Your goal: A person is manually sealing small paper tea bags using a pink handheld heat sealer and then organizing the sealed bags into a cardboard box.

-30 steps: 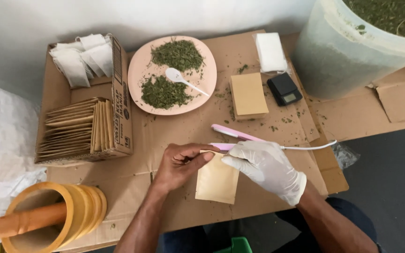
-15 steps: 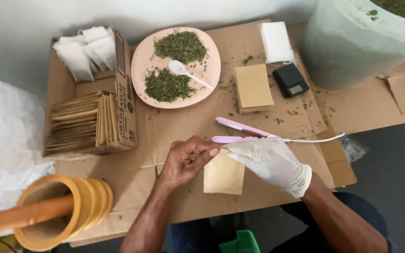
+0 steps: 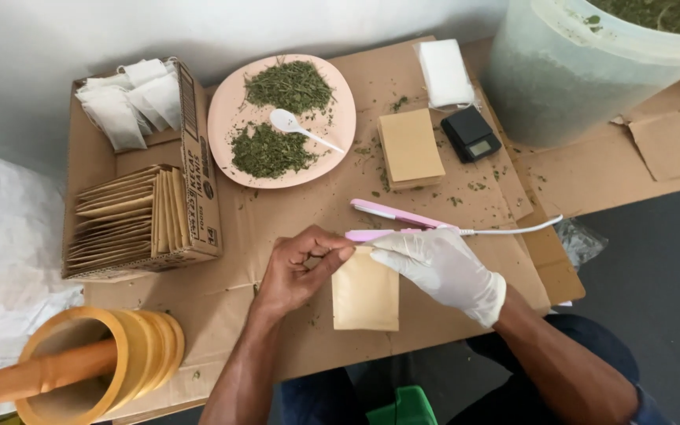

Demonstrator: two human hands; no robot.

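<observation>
Flat tan pouch (image 3: 365, 295) (top edge in pink sealer (image 3: 391, 223))

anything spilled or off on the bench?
Yes: dried green flakes lie scattered on the cardboard between the pink plate and the black scale, off the plate. Also only the right hand is gloved; the left hand is bare.

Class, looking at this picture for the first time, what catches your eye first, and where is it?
At centre, a bare left hand and a white-gloved right hand hold a tan paper pouch at a pink heat sealer. Behind them a pink plate carries two heaps of dried green herb and a white spoon.
</observation>
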